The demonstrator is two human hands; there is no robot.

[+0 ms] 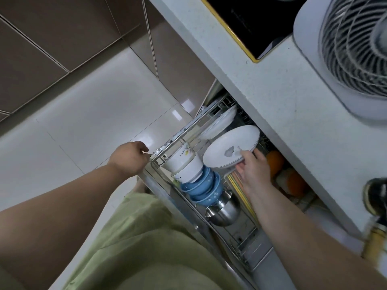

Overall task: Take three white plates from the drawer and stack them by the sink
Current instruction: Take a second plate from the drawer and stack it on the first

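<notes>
Right hand grips a white plate at its lower rim, tilted above the open drawer at frame centre. Left hand is clenched on the drawer's front corner.

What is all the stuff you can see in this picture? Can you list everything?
Held plate: one, white with a grey mark, above the open drawer.
Racked plates: at least one, white, standing in the drawer behind it.
Drawer: one, metal wire rack, pulled out under the counter.
Cups: two, white, stacked on the bowls.
Blue bowls: a few, stacked in the drawer.
Metal bowl: one, silver, under the blue bowls.
Orange things: two or so, blurry, at the drawer's right.
Counter: one, pale speckled, above the drawer.
Fan: one, white, on the counter.
Cooktop: one, black, gold-edged.
Left hand: at the drawer's front corner.
Right hand: gripping the held plate.
</notes>
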